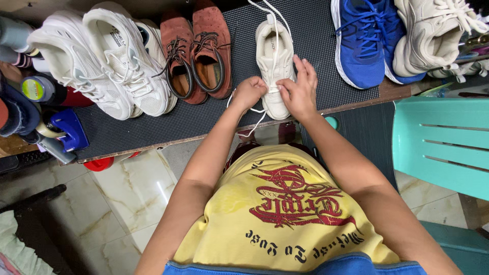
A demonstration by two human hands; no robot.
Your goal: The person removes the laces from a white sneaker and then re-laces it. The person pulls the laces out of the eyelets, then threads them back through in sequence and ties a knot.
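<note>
Cream sneaker [274,56] on the dark ribbed mat [153,127], between brown shoes [196,51] and blue sneaker [362,40]. Left hand [249,92] clenched on its white lace [257,119]; right hand [300,91] pinches the lace at the toe, fingers raised

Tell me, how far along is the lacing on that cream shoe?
Partway, it seems. The white lace already runs up the cream shoe and trails off beyond its top. In hand: the left hand and right hand both work the lace near the toe end. Left: loose lace ends hang off the mat's edge, and no bow shows.
</note>
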